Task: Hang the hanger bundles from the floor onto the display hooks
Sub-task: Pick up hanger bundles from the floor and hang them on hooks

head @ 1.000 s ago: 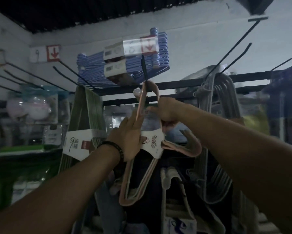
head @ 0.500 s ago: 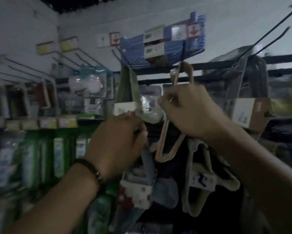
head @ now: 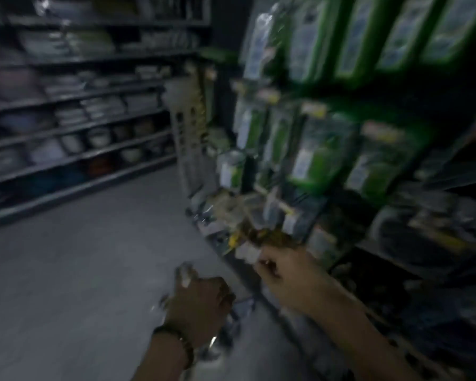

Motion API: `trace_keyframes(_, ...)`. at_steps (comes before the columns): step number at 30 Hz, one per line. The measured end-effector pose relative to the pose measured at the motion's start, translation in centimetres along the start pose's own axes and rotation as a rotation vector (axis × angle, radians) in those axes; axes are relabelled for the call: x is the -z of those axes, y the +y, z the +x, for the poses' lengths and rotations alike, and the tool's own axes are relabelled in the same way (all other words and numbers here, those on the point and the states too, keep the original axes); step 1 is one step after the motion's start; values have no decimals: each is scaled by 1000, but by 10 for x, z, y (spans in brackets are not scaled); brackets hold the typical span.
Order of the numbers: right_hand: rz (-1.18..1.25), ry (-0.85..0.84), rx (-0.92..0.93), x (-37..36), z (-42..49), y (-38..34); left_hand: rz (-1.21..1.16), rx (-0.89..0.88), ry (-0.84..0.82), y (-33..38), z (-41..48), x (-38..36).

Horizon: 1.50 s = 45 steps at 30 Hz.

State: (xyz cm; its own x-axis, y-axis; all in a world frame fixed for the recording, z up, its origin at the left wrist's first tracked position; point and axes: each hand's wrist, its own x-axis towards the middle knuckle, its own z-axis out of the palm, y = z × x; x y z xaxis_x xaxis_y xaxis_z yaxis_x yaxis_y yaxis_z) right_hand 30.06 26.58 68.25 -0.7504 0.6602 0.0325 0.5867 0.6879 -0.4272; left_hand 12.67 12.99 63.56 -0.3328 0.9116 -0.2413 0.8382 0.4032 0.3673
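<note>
- The pink hanger bundle, half a second ago held up at a hook by both hands, is out of view, and so are the hooks. The view has swung down and to the left, to the floor (head: 80,270) of the aisle.
- Pale shapes (head: 232,321) lie on the floor at the foot of the rack (head: 396,259), just under the left hand. They are too blurred to tell whether they are hanger bundles, or how many there are.
- Two hands show, both now low where before they were raised.
- The left hand (head: 199,306) is over the floor near the bottom edge, its back to the camera and its fingers bent downward. I cannot tell whether it holds anything.
- One dark bracelet (head: 177,346) is on the left wrist, as before.
- The right hand (head: 286,273) is just beside the rack's lower front edge, fingers curled, with a small pale thing (head: 246,254) at its fingertips. The blur hides whether it grips that.
- Green packs (head: 322,149) hang on the rack in at least two rows, one above the other. Half a second ago they were at the left edge of the view, and now they fill the right half.
- Shelves (head: 74,111) of pale stacked goods, newly in view, run along the far side of the floor at the left. About six boards can be counted.
</note>
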Motion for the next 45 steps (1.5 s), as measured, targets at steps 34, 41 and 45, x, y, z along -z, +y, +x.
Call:
trace_keyframes(34,-39,-1188,-359,-873,160,264,-564,1037,-594,-519,268,-703)
trace_keyframes(41,332,-905,-849,-978,160,227,-573,947,-539,-548,269,-787)
trace_keyframes(45,508,-739,-1020,-983,171,211,-399,852,-660,-562,275,-784)
